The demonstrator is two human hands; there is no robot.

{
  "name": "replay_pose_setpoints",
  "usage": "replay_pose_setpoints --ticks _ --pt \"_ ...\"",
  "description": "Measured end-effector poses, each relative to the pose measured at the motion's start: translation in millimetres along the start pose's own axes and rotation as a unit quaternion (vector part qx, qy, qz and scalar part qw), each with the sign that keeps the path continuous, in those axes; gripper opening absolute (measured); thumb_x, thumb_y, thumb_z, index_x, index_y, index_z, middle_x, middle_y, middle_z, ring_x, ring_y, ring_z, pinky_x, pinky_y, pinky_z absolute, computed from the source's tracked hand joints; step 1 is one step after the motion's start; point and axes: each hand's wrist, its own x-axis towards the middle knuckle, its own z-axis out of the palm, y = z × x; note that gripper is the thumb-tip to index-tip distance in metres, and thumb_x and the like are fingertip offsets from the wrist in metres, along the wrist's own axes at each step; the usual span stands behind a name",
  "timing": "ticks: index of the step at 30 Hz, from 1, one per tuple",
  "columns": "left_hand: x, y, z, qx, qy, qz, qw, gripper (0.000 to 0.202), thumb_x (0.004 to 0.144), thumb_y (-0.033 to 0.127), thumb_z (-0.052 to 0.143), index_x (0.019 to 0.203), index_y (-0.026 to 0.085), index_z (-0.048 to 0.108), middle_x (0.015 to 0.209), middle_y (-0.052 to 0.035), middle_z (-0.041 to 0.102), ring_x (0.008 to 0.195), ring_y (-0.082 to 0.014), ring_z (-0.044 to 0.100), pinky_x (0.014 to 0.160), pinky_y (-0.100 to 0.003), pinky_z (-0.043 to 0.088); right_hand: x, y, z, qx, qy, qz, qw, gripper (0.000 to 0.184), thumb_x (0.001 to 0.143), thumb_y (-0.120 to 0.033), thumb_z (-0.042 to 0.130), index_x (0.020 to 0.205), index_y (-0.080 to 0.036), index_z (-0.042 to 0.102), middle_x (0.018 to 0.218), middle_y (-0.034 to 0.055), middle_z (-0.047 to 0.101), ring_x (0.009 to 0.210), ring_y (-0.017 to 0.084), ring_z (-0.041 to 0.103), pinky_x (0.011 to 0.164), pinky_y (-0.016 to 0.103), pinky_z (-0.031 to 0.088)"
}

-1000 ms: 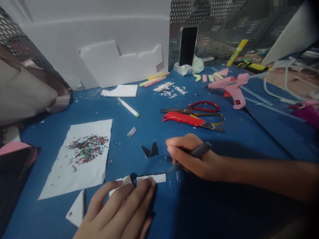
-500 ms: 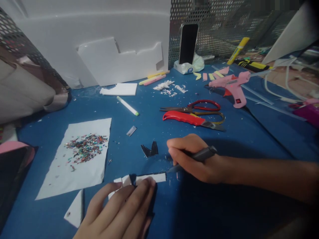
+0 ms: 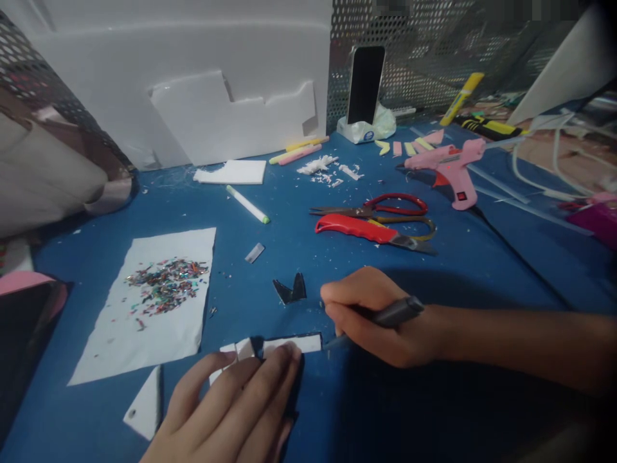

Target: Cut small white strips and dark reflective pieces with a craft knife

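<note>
White strip [image 3: 311, 343] lies on the surface [image 3: 409, 418], under the fingers of the left hand [image 3: 229, 411], which is nearly flat and presses rather than grasps, probably so that nothing slides. The right hand [image 3: 373, 315] is closed around a dark pen [image 3: 400, 312], held slanted, perhaps to bring its tip precisely beside the strip's uncovered end, nearest this hand.

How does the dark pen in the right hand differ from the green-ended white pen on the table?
The dark pen is held slanting in the right hand, whereas the white pen lies on the table. The dark pen is grey-black; the white pen has a bright green end. Both are slender.
</note>
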Motion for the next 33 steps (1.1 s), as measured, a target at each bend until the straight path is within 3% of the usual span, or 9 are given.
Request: replay_pose_setpoints --ticks 4,9,13,18,23,27,33 --pt "0.9 -0.4 0.4 0.001 0.0 0.001 1.0 0.021 0.091 0.025 0.054 0.107 0.021 0.066 0.113 0.0032 0.067 0.09 -0.0134 0.058 0.105 -0.034 0.031 0.9 -0.2 0.0 -0.006 0.031 0.022 0.999 0.032 0.094 -0.021 0.036 0.063 -0.018 0.032 0.057 -0.0025 0.042 0.05 0.007 0.04 0.046 0.021 0.028" --pt "0.4 -0.4 1.1 0.002 -0.003 -0.001 1.0 0.023 0.091 0.025 0.054 0.111 0.02 0.065 0.113 0.003 0.068 0.091 -0.0134 0.057 0.107 -0.034 0.029 0.5 -1.1 0.3 -0.012 0.001 -0.001 1.0 0.032 0.093 -0.02 0.038 0.062 -0.018 0.028 0.053 -0.005 0.034 0.047 0.006 0.032 0.046 0.022 0.024" --pt "-0.3 0.0 1.0 0.001 0.001 0.0 1.0 0.022 0.091 0.025 0.054 0.109 0.02 0.065 0.114 0.003 0.067 0.091 -0.013 0.058 0.107 -0.034 0.029 1.0 -0.9 -0.5 -0.006 0.032 0.027 0.999 0.032 0.094 -0.021 0.035 0.063 -0.017 0.033 0.056 -0.0025 0.042 0.05 0.007 0.039 0.046 0.022 0.028" --pt "0.7 -0.2 0.5 0.002 -0.004 -0.003 1.0 0.023 0.091 0.025 0.054 0.11 0.02 0.065 0.114 0.0031 0.067 0.09 -0.0131 0.057 0.106 -0.034 0.03 1.2 -1.1 -0.4 -0.007 0.001 0.003 1.0 0.031 0.093 -0.02 0.037 0.062 -0.017 0.031 0.054 -0.0045 0.037 0.047 0.006 0.034 0.046 0.022 0.026" --pt "0.3 -1.3 0.4 0.006 -0.003 0.013 1.0 0.022 0.092 0.026 0.053 0.108 0.02 0.066 0.114 0.0027 0.067 0.091 -0.0138 0.057 0.105 -0.034 0.031 1.3 -0.8 -0.4 -0.009 0.032 0.026 0.999 0.031 0.094 -0.02 0.036 0.063 -0.017 0.032 0.057 -0.0028 0.042 0.05 0.007 0.039 0.047 0.022 0.028" --pt "0.1 -0.5 1.2 0.0 0.002 -0.002 1.0 0.023 0.091 0.026 0.053 0.11 0.02 0.065 0.113 0.0027 0.067 0.09 -0.0131 0.057 0.106 -0.034 0.03 0.7 -0.7 0.2 -0.008 0.003 0.0 1.0 0.032 0.093 -0.02 0.039 0.062 -0.018 0.029 0.054 -0.0047 0.036 0.048 0.006 0.033 0.046 0.022 0.026" --pt "1.1 -0.9 0.6 0.005 0.003 0.01 1.0 0.022 0.09 0.025 0.054 0.108 0.02 0.066 0.114 0.0024 0.067 0.089 -0.0133 0.058 0.106 -0.034 0.03 0.3 -0.4 -0.1 -0.018 0.033 0.022 0.999 0.032 0.095 -0.022 0.036 0.063 -0.017 0.034 0.057 -0.0026 0.043 0.051 0.007 0.041 0.047 0.021 0.029"
